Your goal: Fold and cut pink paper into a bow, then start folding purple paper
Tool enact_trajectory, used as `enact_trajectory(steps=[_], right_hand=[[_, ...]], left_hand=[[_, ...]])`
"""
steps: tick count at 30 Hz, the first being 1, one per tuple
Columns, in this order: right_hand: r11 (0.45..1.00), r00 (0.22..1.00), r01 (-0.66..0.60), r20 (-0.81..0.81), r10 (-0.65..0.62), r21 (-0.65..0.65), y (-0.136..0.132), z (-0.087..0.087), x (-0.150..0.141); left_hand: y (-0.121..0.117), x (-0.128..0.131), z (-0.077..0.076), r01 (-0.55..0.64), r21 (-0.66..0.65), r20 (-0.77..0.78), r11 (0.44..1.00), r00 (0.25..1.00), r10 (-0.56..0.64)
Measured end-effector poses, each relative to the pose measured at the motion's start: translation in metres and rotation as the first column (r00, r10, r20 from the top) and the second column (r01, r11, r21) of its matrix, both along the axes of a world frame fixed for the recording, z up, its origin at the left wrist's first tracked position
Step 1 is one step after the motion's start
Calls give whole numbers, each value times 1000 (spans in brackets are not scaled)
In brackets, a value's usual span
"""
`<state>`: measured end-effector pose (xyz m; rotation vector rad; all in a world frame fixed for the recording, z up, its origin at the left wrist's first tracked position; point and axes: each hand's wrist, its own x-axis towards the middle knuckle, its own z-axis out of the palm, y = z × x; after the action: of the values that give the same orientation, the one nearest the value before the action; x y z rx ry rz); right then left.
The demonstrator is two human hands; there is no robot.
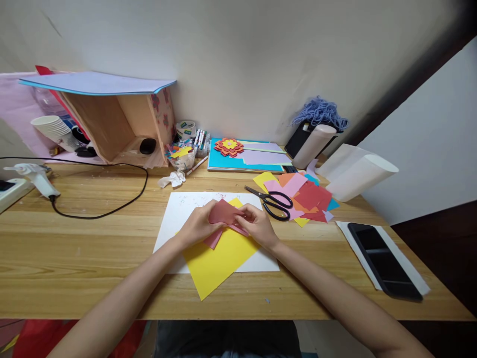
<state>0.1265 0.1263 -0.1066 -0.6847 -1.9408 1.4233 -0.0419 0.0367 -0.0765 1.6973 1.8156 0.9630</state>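
Now pinching pink paper [223, 211]

Holding it in left hand [197, 224] and right hand [260, 227], at twelve o'clock, over yellow paper [218, 261]. Maybe folding or lining up edges; next, likely needing soft, steady fingers, with scissors [265, 197] at three o'clock from it.

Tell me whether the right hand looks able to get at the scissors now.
Likely yes: the scissors lie uncovered just beyond the right hand, though its grip on the pink paper would have to loosen first.
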Motion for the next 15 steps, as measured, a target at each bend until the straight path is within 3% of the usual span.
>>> enact_trajectory(steps=[7,15], right_hand=[[995,988,-36,152,22,90,-3,6,-1],[988,986,-30,166,4,154,-2,0,-1]], left_hand=[[-2,3,-3,36,-39,73,999,997,-33],[0,-3,0,22,-62,58,998,998,-18]])
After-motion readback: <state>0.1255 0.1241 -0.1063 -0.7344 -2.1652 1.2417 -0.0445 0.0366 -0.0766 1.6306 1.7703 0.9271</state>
